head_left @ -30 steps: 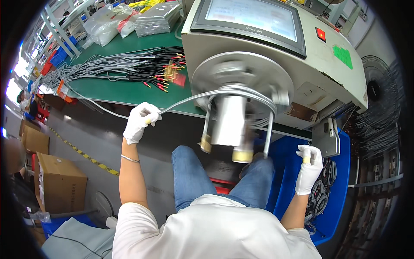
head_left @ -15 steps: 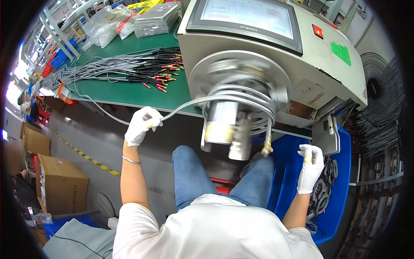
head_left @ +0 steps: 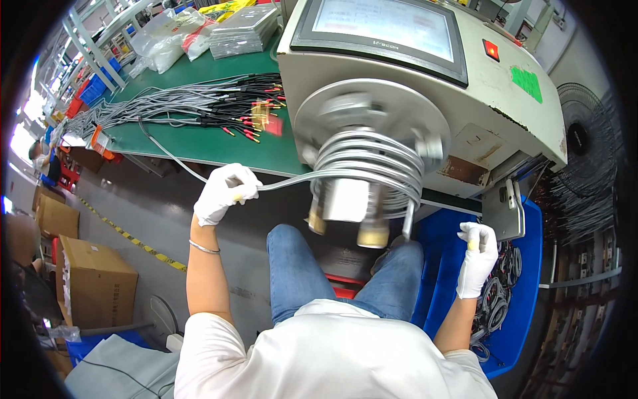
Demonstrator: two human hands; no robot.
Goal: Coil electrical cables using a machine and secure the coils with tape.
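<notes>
My left hand [head_left: 223, 191], in a white glove, is closed around a grey cable [head_left: 292, 182] that runs from the green bench to a spinning round spool [head_left: 369, 154] on the front of a beige winding machine [head_left: 492, 93]. Several turns of the cable lie wound on the spool. My right hand [head_left: 477, 257], also gloved, hangs lower right over a blue bin [head_left: 525, 319], fingers loosely curled with nothing visible in them. A touch screen [head_left: 385, 26] sits on top of the machine.
A green bench [head_left: 199, 139] holds a bundle of grey cables with red and black ends [head_left: 199, 106] and plastic bags. The blue bin holds coiled cables. A fan [head_left: 588, 143] stands at right. Cardboard boxes [head_left: 93, 279] sit on the floor at left, by yellow-black floor tape.
The spool has kept turning and more grey cable has wound onto it. My left hand stays closed on the cable. The right hand has barely moved.
</notes>
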